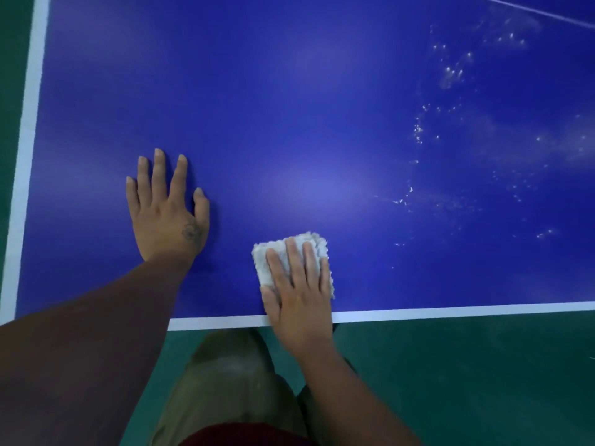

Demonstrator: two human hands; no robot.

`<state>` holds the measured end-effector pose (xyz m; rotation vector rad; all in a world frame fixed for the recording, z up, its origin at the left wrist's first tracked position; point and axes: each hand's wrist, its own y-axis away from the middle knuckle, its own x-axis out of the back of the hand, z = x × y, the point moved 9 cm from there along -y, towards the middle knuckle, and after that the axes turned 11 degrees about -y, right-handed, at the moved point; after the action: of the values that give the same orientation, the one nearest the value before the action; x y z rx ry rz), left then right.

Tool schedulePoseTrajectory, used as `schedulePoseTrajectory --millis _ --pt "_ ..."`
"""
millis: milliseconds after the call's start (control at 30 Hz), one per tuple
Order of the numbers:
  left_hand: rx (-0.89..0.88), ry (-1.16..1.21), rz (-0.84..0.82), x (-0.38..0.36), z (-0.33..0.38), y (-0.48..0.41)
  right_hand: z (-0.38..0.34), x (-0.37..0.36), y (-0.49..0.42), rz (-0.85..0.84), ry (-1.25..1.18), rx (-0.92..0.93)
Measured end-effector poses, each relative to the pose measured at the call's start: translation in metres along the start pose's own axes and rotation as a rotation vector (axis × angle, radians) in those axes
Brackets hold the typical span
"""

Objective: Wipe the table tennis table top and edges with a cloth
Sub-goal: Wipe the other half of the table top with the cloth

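The blue table tennis table top fills most of the view, with a white line along its near edge and its left edge. A folded white fluffy cloth lies on the top close to the near edge. My right hand presses flat on the cloth with straight fingers, its heel over the white line. My left hand rests flat on the bare blue surface to the left of the cloth, fingers spread.
Shiny wet streaks and droplets spread over the right part of the table top. A thin white line crosses the far right corner. Green floor lies below the near edge and past the left edge. My trouser leg is under the edge.
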<state>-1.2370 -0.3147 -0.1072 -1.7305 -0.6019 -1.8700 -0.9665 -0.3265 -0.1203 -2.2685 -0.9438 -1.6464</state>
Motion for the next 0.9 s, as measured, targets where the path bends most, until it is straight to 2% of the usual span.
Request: schedulePoseTrajectory --millis 67,167,300,367,500,600,700,800,900 --pt "0.008 0.006 0.024 0.005 0.004 0.004 0.034 0.008 0.018 -0.032 0.014 0.079" --pt "0.028 0.040 0.073 0.010 0.025 0.016 0.117 0.037 0.029 -0.030 0.045 0.029" --pt "-0.104 0.101 0.098 0.014 0.103 0.044 0.215 0.080 0.026 -0.029 0.098 -0.062" --pt "-0.098 0.118 0.065 0.013 0.141 0.047 0.237 0.090 0.023 -0.036 0.116 -0.073" --pt "0.045 0.008 -0.034 -0.002 0.178 0.040 0.212 0.082 0.019 -0.015 0.095 0.001" --pt "0.072 -0.019 0.007 -0.005 0.180 0.039 0.162 0.073 -0.013 0.042 0.031 0.119" --pt "0.075 -0.036 0.035 -0.006 0.180 0.038 0.136 0.072 -0.061 0.084 0.004 0.133" --pt "0.079 -0.042 0.061 -0.006 0.183 0.037 0.149 0.079 -0.086 0.062 0.018 0.182" --pt "0.074 -0.034 0.097 -0.006 0.183 0.037 0.203 0.104 -0.094 0.095 0.065 0.168"
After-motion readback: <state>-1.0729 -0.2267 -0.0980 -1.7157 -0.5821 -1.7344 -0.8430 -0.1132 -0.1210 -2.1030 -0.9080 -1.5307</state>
